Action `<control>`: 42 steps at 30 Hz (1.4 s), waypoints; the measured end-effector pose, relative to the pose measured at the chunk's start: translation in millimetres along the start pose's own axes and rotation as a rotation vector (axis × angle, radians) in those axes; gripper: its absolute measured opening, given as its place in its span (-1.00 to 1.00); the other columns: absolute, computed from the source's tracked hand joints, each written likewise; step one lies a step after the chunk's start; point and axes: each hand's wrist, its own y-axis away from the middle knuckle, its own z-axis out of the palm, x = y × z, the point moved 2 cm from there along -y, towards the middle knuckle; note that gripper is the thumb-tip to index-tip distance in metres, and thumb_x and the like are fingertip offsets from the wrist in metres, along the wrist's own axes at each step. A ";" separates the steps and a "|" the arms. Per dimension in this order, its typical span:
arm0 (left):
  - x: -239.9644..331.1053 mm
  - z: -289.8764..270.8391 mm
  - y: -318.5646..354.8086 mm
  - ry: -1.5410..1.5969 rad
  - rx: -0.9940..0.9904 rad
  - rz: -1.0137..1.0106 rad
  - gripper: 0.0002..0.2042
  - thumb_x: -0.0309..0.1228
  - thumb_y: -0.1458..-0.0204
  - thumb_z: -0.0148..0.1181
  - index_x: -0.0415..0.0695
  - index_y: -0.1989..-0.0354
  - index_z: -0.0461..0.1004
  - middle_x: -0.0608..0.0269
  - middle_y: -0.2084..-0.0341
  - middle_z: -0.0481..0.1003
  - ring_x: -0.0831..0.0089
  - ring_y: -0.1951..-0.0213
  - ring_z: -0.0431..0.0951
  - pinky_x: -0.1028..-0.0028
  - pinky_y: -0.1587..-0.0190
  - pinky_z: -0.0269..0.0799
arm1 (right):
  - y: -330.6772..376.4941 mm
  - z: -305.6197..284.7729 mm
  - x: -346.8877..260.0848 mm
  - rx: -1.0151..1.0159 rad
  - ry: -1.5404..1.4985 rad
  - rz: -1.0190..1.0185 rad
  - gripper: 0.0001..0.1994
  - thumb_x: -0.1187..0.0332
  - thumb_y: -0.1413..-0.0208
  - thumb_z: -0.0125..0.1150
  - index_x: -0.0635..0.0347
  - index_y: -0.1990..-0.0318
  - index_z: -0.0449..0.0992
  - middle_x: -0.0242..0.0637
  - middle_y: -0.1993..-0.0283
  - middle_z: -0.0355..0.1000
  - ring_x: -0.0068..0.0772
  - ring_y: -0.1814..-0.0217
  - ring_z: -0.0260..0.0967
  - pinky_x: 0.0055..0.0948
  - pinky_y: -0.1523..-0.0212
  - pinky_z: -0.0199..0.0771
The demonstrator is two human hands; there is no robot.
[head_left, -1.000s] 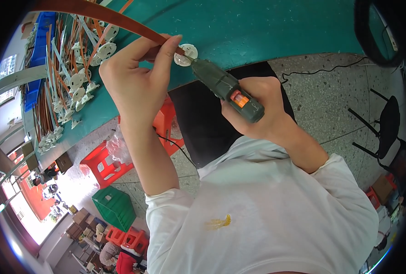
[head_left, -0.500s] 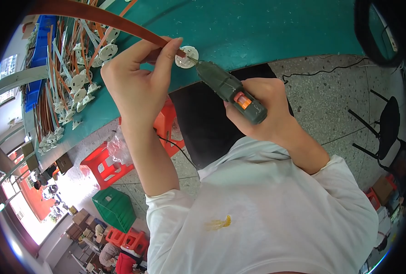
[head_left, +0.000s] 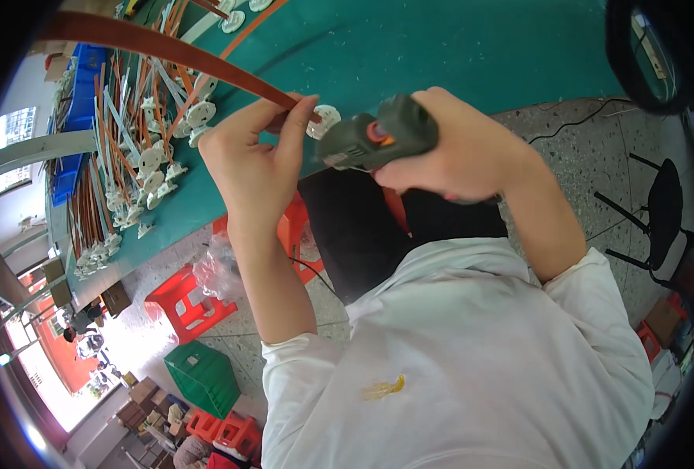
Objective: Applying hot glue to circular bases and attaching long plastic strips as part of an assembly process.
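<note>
1. The left hand pinches a brown strip between thumb and forefinger, close to the strip's lower end; from there the strip arcs up and away to the upper left.
2. A white disc shows just past those fingertips, at the strip's lower end and against the green table – whether it rests on the tabletop or hangs from the strip, I cannot tell from this angle.
3. The right hand grips a dark green tool, pistol-shaped, with a red and orange part showing in its body. The fingers are closed around it, and the tool's front end points left, near the disc and blurred.
4. To the left, a heap of brown and pale strips with white discs lies on the table, beside a blue bin.
5. Below the table's edge stand a red stool and a green crate – with a clear plastic bag by the stool.
6. A black chair stands at the far right.
</note>
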 end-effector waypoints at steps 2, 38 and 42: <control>-6.6 -5.3 4.0 0.020 0.015 -0.023 -0.94 -0.56 0.03 0.36 -0.29 0.39 0.66 0.20 0.58 0.63 0.53 0.54 0.62 0.60 0.44 0.44 | 1.2 -8.2 15.2 -0.277 -0.526 0.320 -0.83 0.39 0.08 0.36 0.25 0.33 0.58 -0.26 0.53 0.54 -0.48 0.60 0.42 -0.42 0.57 0.35; 77.8 -15.3 -39.4 0.106 0.191 0.353 -0.88 -0.54 0.09 0.34 -0.18 0.35 0.56 0.14 0.46 0.58 0.12 0.43 0.58 0.32 0.35 0.48 | 10.8 -128.9 -9.8 0.735 -0.142 -0.315 -0.88 0.59 -0.01 0.38 0.41 0.28 0.64 -0.27 0.36 0.56 -0.57 0.41 0.45 -0.62 0.47 0.34; 9.3 -116.2 17.7 0.404 0.688 0.121 -0.77 -0.42 -0.28 -0.06 -0.33 0.21 0.49 0.09 0.39 0.52 0.35 0.32 0.50 0.39 0.18 0.44 | -53.8 -152.5 -4.3 0.925 -0.038 -0.275 -0.88 0.52 -0.11 0.33 0.43 0.24 0.62 -0.29 0.39 0.55 -0.55 0.44 0.46 -0.61 0.47 0.38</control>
